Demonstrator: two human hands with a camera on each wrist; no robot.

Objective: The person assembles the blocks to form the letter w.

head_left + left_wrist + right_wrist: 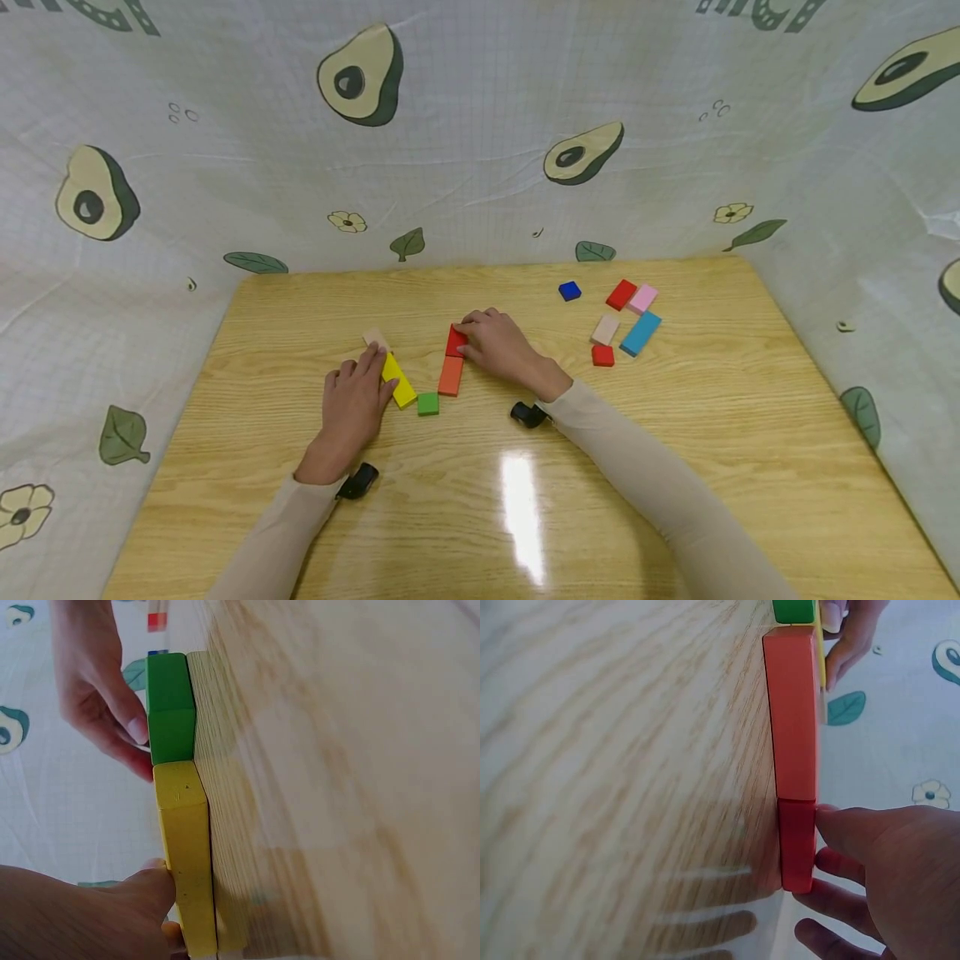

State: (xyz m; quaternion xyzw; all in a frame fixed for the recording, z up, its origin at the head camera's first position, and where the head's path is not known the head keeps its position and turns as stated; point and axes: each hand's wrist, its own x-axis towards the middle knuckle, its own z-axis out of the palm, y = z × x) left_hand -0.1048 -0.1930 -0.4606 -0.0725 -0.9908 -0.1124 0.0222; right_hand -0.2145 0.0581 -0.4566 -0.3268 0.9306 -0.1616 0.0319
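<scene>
In the head view my left hand (354,402) lies over a yellow block (400,385). Its thumb and index finger touch this block, and a beige block (377,338) shows beyond the fingertips. My right hand (501,343) pinches a red block (454,340) between thumb and fingers at its right side and far end. That block meets an orange-red block (793,712) end to end in the right wrist view. Between the two slanting rows sits a small green block (428,404), close to the near ends of the yellow and orange-red blocks.
At the back right lie a blue square block (570,291), a red block (621,294), a pink block (642,298), a beige block (604,329), a light blue block (641,334) and a small red block (603,356). Avocado-print cloth (480,167) hangs around the wooden table (420,517).
</scene>
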